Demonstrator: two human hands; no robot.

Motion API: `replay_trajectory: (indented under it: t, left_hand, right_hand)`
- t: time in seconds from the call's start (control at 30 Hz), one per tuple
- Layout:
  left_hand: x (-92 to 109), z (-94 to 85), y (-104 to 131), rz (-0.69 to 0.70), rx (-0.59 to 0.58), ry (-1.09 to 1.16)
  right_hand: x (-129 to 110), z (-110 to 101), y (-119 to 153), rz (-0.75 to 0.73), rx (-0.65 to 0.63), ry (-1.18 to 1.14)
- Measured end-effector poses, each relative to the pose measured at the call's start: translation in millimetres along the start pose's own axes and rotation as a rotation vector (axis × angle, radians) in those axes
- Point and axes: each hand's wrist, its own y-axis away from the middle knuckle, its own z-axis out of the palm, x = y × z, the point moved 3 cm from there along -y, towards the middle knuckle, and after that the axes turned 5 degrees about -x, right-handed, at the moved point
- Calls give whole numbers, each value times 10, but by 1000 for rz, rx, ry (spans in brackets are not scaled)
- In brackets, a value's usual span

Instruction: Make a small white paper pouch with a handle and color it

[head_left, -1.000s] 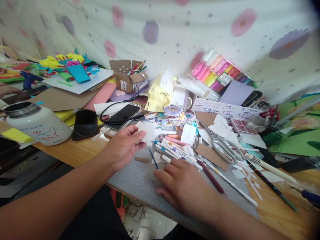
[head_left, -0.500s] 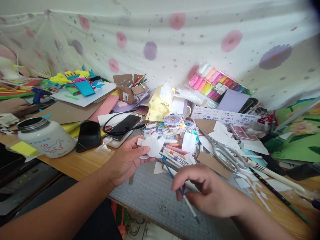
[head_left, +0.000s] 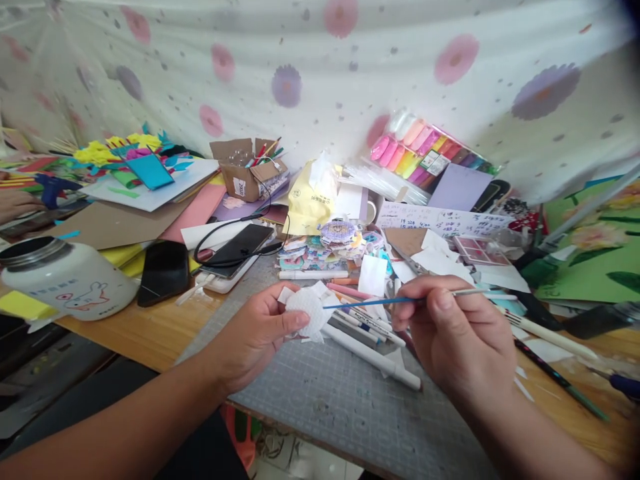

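Observation:
Between thumb and fingers, my left hand [head_left: 260,330] pinches a white textured paper piece [head_left: 307,313] with small tabs round its edge. My right hand [head_left: 453,327] grips a thin blue stick-like tool [head_left: 373,302] with a pale far end; it lies almost level, and its tip is close to the right edge of the white piece. Whether the tip touches cannot be made out. Below both hands is a grey cutting mat [head_left: 320,387]. Several markers [head_left: 367,323] lie between the hands, behind them a pile of colourful paper cutouts [head_left: 335,240].
A white jar [head_left: 75,277] and a black phone [head_left: 164,273] stand and lie at the left. Another phone [head_left: 240,250] with a cable is behind my left hand. Scissors [head_left: 413,260] are partly behind my right hand. Another person's hand [head_left: 17,205] shows at the far left.
My right hand has risen and turned, swinging the blue tool from steeply slanted to nearly level. My left hand still holds the white piece. The view has shifted slightly.

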Motion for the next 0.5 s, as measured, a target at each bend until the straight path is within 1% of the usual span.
replay_trajectory:
  t: [0.13,0.3,0.5]
  left_hand:
    - [11,6,8,-2,-3,-4]
    - [2,23,30,-27,11,-8]
    - [-22,45,29,-45,36,22]
  right_hand:
    - [-46,-8,-7,-57,60,-9]
    - [-37,16,12,61,10,45]
    - [-23,83,38,99,-60,108]
